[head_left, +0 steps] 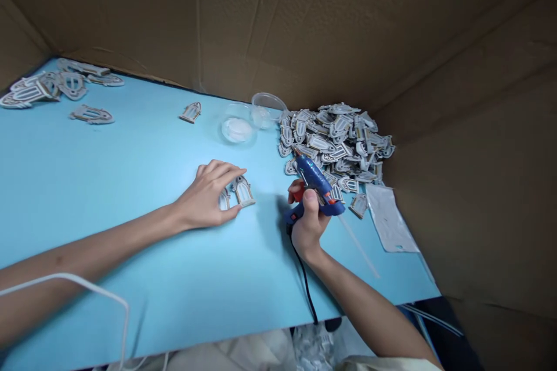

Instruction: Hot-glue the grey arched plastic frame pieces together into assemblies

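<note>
My left hand [208,197] rests on the blue table [130,185], its fingers curled over small arch-shaped window pieces [242,191], pinching them against the surface. My right hand [307,223] grips a blue hot glue gun [317,182] with an orange trigger, its nozzle pointing up and away toward the pile. The gun's black cord [307,287] trails down off the table's front edge. The two hands are about a hand's width apart.
A big heap of grey arch pieces [337,142] lies behind the glue gun. Two clear round dishes [237,127] sit left of it. A single piece [191,111] and several more pieces [56,87] lie far left. Cardboard walls [304,23] enclose the table. A plastic bag [389,217] lies right.
</note>
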A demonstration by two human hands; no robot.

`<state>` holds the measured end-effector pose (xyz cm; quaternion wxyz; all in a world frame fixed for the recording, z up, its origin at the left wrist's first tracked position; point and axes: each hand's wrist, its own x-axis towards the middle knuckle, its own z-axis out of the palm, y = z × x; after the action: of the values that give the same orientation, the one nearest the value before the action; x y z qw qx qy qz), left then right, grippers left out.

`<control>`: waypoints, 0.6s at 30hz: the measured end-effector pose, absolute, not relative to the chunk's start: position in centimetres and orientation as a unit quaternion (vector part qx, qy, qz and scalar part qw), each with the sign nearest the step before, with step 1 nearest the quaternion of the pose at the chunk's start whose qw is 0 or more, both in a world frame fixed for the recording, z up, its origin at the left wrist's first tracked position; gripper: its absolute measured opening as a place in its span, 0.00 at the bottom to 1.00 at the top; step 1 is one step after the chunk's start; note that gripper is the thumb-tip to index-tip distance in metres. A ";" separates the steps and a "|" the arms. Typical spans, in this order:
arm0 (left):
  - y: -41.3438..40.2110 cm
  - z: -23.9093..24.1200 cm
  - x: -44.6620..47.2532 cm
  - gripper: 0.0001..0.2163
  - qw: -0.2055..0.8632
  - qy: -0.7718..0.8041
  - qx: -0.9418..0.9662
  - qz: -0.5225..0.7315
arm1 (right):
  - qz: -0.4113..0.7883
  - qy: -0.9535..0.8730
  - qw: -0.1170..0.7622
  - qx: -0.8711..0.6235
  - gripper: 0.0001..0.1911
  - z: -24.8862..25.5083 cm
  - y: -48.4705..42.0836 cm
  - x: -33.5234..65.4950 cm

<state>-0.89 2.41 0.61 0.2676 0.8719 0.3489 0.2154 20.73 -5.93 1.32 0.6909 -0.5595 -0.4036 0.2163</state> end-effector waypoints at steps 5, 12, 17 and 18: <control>2.1 1.2 -1.1 0.29 0.286 0.262 0.904 0.178 | 0.170 -0.341 0.739 -0.555 0.20 2.6 -4.6 22.7; 0.5 1.5 -0.2 0.27 0.295 0.234 0.913 0.156 | 0.147 -0.276 0.775 -0.549 0.23 3.7 -3.6 29.5; -0.4 1.3 -0.5 0.27 0.213 0.283 0.916 0.187 | 0.184 -0.267 0.766 -0.555 0.25 2.9 -3.3 31.1; -0.3 1.4 -0.6 0.31 0.203 0.284 0.916 0.198 | 0.191 -0.264 0.764 -0.557 0.25 3.0 -3.3 30.9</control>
<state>-0.64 -0.32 1.39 0.2026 0.9162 0.2836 0.1978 30.86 -3.30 3.02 0.7639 -0.5566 -0.2645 0.1914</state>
